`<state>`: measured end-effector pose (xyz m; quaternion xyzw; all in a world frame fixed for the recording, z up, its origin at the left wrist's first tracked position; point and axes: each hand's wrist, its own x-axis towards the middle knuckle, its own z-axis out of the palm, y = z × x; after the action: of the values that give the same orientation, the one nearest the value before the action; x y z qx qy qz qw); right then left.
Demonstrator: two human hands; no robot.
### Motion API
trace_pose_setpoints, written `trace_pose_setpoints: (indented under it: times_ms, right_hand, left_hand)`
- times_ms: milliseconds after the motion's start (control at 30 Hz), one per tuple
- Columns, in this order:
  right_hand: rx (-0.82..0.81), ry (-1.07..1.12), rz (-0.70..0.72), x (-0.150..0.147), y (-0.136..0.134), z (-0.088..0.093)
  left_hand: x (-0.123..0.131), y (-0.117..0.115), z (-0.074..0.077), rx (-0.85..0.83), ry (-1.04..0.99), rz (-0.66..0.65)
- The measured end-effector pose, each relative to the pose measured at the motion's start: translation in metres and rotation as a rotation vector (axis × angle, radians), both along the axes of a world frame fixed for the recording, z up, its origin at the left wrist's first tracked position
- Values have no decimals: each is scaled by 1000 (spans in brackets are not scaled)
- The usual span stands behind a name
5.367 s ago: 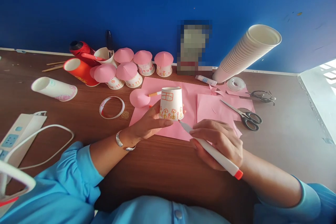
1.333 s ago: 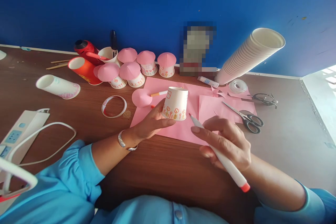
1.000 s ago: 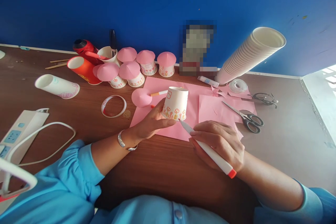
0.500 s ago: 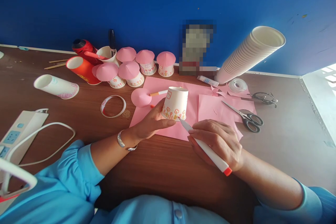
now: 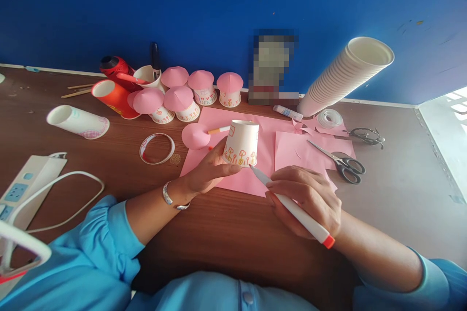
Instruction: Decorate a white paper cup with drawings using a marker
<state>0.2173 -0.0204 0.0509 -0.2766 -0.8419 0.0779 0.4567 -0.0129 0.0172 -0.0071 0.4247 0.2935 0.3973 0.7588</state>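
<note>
My left hand (image 5: 213, 167) grips a white paper cup (image 5: 245, 138), held upside down above the pink paper (image 5: 237, 182). Orange flowers and yellow-green stems are drawn round its lower edge, with a small orange square higher up. In my right hand (image 5: 306, 199) is a white marker pen (image 5: 302, 216) with an orange end. Its tip meets or nearly meets the cup's lower rim. A pink paper cone (image 5: 196, 136) lies just left of the cup, beside another marker (image 5: 219, 130).
Several decorated cups with pink cone tops (image 5: 178, 98) stand at the back. Scissors (image 5: 345, 163), tape (image 5: 329, 119), a glue tube (image 5: 288, 112) and a tall cup stack (image 5: 345, 75) are on the right. A power strip (image 5: 34, 177) and a cut cup ring (image 5: 141, 150) lie left.
The cup has turned slightly in my left hand, bringing more flowers into view. My right hand with the marker has shifted a little right and down.
</note>
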Motion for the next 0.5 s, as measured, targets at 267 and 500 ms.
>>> trace_pose_setpoints:
  times_ms: [267,500]
  right_hand:
    - [15,-16,-7,2,3,0]
    - [-4,-35,2,3,2,0]
  left_hand:
    - [3,2,9,-57,-142,-61]
    - [4,3,9,-43,-146,-73]
